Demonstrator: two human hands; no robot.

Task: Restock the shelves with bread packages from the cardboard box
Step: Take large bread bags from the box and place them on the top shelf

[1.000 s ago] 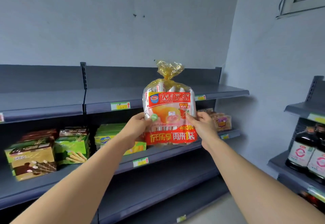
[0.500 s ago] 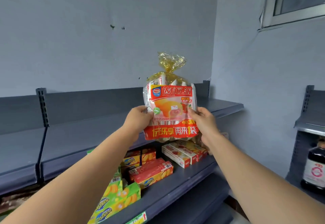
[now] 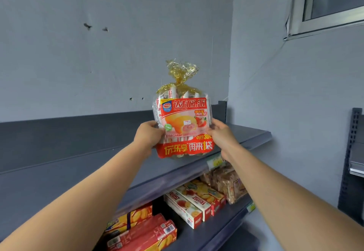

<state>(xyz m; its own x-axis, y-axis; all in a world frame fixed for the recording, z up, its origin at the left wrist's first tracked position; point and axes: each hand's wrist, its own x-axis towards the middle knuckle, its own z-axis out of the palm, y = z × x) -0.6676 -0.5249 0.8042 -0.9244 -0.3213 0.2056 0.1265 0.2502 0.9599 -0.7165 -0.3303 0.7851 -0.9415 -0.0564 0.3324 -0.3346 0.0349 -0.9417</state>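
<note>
We see left hand (image 3: 149,135) and right hand (image 3: 222,135) holding clear plastic bread package with red label and gold tied top (image 3: 183,116), fingers (image 3: 215,122) curled round its sides. Package upright over front of dark grey metal top shelf (image 3: 78,152); contact unclear. Below package: red-and-white snack boxes (image 3: 189,205). Behind package: grey wall (image 3: 118,53).

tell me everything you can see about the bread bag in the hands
The bread bag is a clear plastic sack, gathered at the top into a crinkled gold-patterned tuft. A red label with white and yellow lettering and a picture of a strawberry-filled cake covers its front; small wrapped pieces show through above it. It is held upright, label facing the camera, over the grey top shelf. The left hand grips its left edge and the right hand its right edge. Whether its bottom touches the shelf cannot be told.
</note>
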